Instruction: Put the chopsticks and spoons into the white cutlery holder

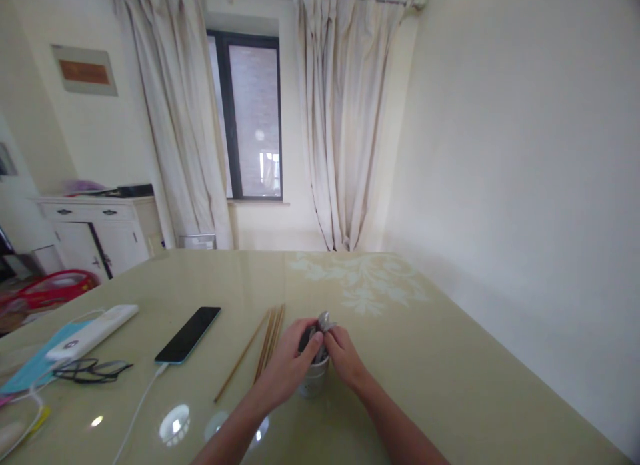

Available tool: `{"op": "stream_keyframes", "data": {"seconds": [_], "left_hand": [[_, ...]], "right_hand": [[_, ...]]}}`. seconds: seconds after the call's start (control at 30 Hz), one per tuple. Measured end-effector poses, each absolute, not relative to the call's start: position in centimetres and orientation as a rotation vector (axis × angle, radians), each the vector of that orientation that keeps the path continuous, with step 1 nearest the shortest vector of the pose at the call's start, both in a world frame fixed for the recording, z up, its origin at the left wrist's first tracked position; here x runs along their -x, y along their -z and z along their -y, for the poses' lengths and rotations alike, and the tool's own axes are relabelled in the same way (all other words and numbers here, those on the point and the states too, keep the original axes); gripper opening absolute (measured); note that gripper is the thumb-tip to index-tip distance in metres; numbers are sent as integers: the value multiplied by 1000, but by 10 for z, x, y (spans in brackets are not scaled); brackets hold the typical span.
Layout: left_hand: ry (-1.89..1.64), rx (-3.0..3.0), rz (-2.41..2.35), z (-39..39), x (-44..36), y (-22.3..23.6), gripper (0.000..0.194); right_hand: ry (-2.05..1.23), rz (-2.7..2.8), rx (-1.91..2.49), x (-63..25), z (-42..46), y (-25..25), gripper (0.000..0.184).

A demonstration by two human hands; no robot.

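A small white cup (315, 380) stands on the table in front of me. Out of its mouth rise shiny silver-grey utensils (324, 320), one with a rounded top like a spoon; their lower parts are hidden. My left hand (293, 358) is closed around them from the left, thumb across the front. From the right, my right hand (345, 355) pinches the same bunch just above the rim. Left of the cup lie several wooden chopsticks (270, 338), partly covered by my left hand. One single chopstick (240, 358) lies at a slant, apart from the others at its near end.
Farther left, a black phone (187, 335) lies with a white cable plugged in. Beyond it are glasses (93, 370), a white power strip (93, 333) and a blue face mask (30, 375). The glossy table (475, 392) meets a wall on the right.
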State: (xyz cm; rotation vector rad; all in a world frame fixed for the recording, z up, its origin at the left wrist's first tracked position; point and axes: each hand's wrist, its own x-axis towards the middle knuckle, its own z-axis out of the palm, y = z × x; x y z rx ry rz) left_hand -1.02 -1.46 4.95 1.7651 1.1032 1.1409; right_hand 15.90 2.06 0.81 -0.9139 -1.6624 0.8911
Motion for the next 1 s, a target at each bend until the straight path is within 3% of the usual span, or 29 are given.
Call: {"op": "stream_keyframes", "data": {"seconds": [0.2,0.33,0.5,0.7,0.83,0.93,1.0], "left_hand": [[-1147,-1797,-1142,19,8,-60,42],[-1162,-1776,-1110,12,7,-64,26],[-1202,-1688,-1085,8,8,-63,22],[-1431,-1171,-823,8,11,-80,33],[-1691,-738,-632,-12,45,-105,31],[-1743,-767,-783,-40,89,-106,22],[-1632,-969,-1202,-56,116,-92,22]], "right_hand": [[-956,1661,802,-155,-16,-16,33],[-980,1670,769,-156,-17,-20,36],[-962,1679,799,-155,-17,-21,49],[-934,1702,859,-155,-16,-20,49],[-908,1707,914,-155,-17,-18,50],[-889,1705,927,-155,-17,-16,49],[-891,1708,932,-154,-17,-16,48]]}}
